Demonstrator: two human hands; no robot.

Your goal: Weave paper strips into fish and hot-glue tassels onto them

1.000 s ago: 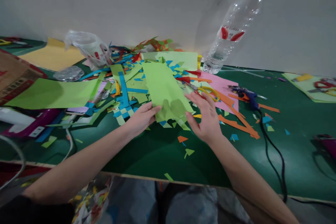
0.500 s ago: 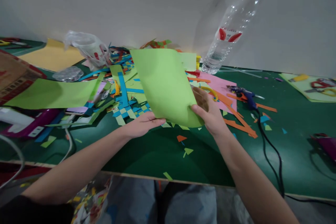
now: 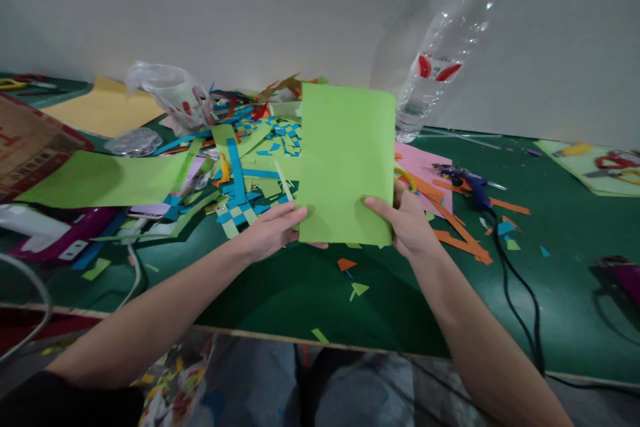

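A light green sheet of paper [image 3: 347,160] is held up between my two hands, nearly flat and facing me. My left hand [image 3: 275,230] grips its lower left corner, thumb at the edge and fingers partly behind. At the lower right edge, my right hand [image 3: 407,220] pinches the sheet, its thumb on the front and its other fingers hidden behind. Below the sheet, small orange [image 3: 346,265] and green scraps [image 3: 359,289] lie on the green table [image 3: 320,300].
Woven blue-green strips [image 3: 237,180], a bagged cup [image 3: 177,97] and a cardboard box [image 3: 37,140] lie left. Rightward are a leaning plastic bottle [image 3: 440,67], pink paper [image 3: 417,163], orange strips [image 3: 463,240], a corded blue glue gun [image 3: 473,187] and scissors [image 3: 617,175].
The green sheet has turned from tilted and curved to upright and flatter, its top moving right. My left hand has shifted slightly left and up along it, and my right hand slightly right.
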